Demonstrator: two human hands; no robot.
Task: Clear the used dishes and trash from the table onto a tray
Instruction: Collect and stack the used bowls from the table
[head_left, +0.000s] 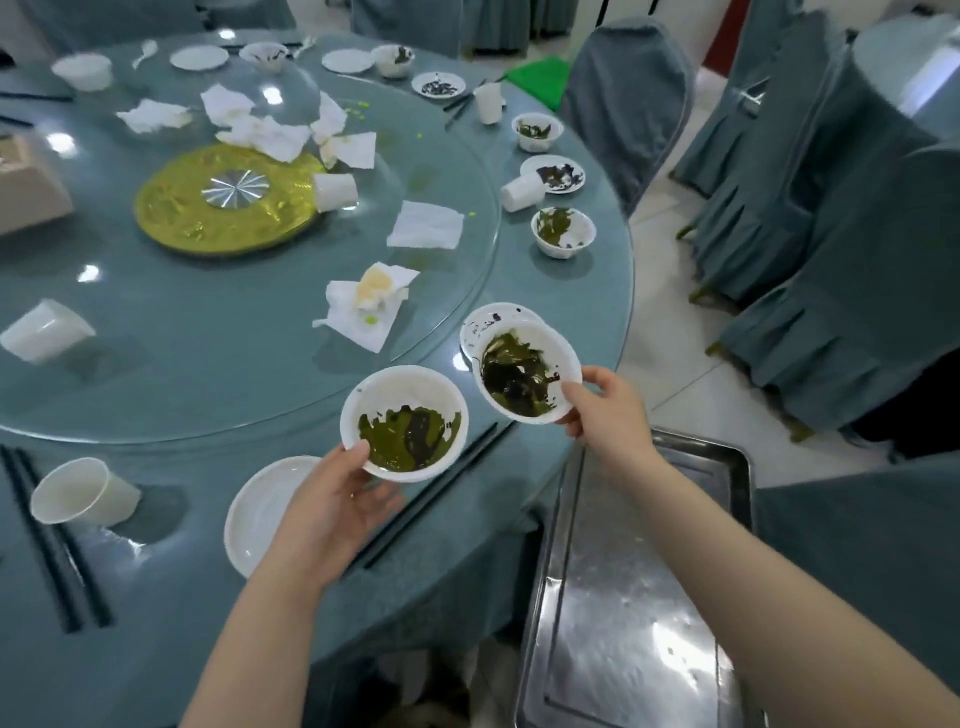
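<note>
1. Teal cloth is seen covering the round worktop (571, 291), with a glass turntable (234, 364) set on top and a gold disc (171, 208) at its centre.
2. Crumpled napkins (270, 132) are scattered across the turntable, from the middle toward 12 o'clock; one stained napkin (363, 306) lies near its 4 o'clock rim.
3. White paper cups are lying tipped over: one (83, 491) at 8 o'clock and another (522, 192) at 2 o'clock.
4. Used bowls, such as one (563, 231) at 3 o'clock, are ranged along the right rim.
5. Chairs draped in the same teal fabric (831, 260) are seen on the pale tiled floor to the right.
6. A metal tray (623, 597) is placed low, just beside the worktop at 5 o'clock.
7. A bowl smeared with green sauce (405, 423) is held by the left hand (332, 499); the grip is curled, thumb on the near rim.
8. A second soiled bowl (524, 379) is pinched at its rim by the right hand (608, 410), above a stained plate (480, 325).
9. A clean plate (260, 509) and black chopsticks (441, 488) are lying below the left hand's bowl.
</note>
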